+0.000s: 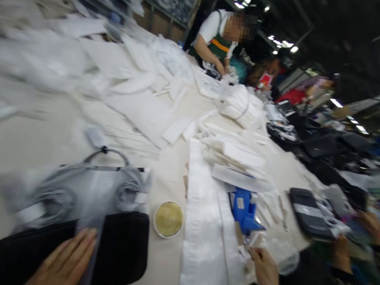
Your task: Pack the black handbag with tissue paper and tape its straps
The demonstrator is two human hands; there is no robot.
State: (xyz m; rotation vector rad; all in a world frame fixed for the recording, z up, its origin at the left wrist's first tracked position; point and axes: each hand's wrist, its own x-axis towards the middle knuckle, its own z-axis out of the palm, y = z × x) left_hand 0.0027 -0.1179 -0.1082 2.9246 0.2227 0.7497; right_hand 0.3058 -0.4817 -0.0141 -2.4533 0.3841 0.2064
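My left hand point(64, 262) lies flat, fingers stretched out, on a black zip case point(123, 248) at the lower left. A pale translucent strip point(95, 204) crosses the case under my fingertips. Beyond the case lie coiled grey cords point(131, 191) with white tags, partly blurred. At the table's front edge, my right hand point(266, 267) has its fingers closed in a pinch. Whatever is between them is too small and blurred to name. Just past it rests a blue glue gun point(244, 212), its tip pointing toward my right hand. A round tub point(169, 219) with yellowish contents stands between my hands.
Long white plastic sheets point(200, 232) lie right of the tub. Beyond are stacked white pieces point(235, 152), a tied white bundle point(242, 105) and loose white sheets point(137, 109). Another black case point(309, 211) is near a co-worker's hands point(343, 251). A person point(213, 44) works across the table.
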